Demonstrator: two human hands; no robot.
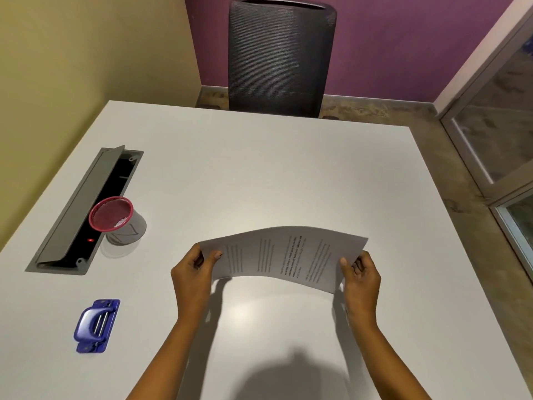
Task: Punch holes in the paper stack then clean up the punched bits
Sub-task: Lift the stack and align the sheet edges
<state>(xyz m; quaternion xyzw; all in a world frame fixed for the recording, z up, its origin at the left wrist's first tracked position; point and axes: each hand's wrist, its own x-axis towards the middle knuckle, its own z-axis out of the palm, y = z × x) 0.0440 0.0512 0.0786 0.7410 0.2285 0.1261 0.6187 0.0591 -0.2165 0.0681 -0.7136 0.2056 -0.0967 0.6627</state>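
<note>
Far on the left a grey cable tray point(86, 209) is sunk into the white table point(259, 168), its lid tipped up; just right of it, touching its edge, stands a red mesh cup point(115, 219) with a few pale bits in its bottom; nearer me on the left lies the blue hole punch point(97, 325), flat on the table and well apart from both of my hands. My left hand point(193, 272) is closed on the left edge of the paper stack point(284, 255), thumb on top, fingers curled underneath; the stack is white, printed with blocks of dark text that run sideways to me, and it bows upward in the middle, held clear of the table with its shadow beneath; it spans the gap between my two hands, at the near middle of the table. My right hand point(360, 278) pinches the right edge the same way, thumb over the sheet, fingers bent behind it. Beyond the far edge of the table a dark mesh chair point(281, 56) faces me.
</note>
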